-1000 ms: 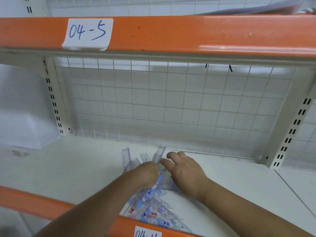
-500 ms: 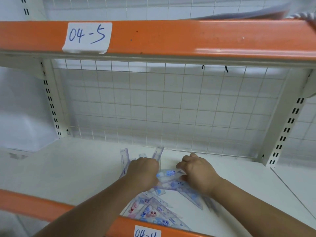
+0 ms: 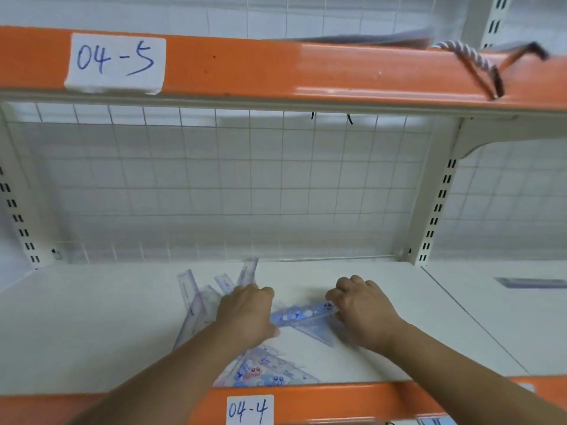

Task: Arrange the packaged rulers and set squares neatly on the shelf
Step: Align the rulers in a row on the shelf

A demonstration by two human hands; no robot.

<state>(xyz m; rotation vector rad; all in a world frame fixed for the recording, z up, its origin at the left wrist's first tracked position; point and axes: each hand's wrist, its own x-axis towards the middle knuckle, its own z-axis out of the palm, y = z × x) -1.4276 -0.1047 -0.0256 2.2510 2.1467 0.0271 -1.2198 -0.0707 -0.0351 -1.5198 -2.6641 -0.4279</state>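
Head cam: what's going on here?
A person is sorting packaged stationery on the white metal shelf marked by the handwritten 04-4 paper label. The left hand and right hand hold the two ends of one clear, blue-printed triangular set square pack. Clear plastic rulers lie fanned out behind the left hand, and a loose pile of set square packs sits unsorted at the front edge.

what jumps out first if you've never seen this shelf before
The left hand and right hand hold a blue packaged set square between them on the white shelf. Clear rulers fan out behind the left hand, more packs lie at the front edge, and the orange beam overhead carries a handwritten 04-5 label.
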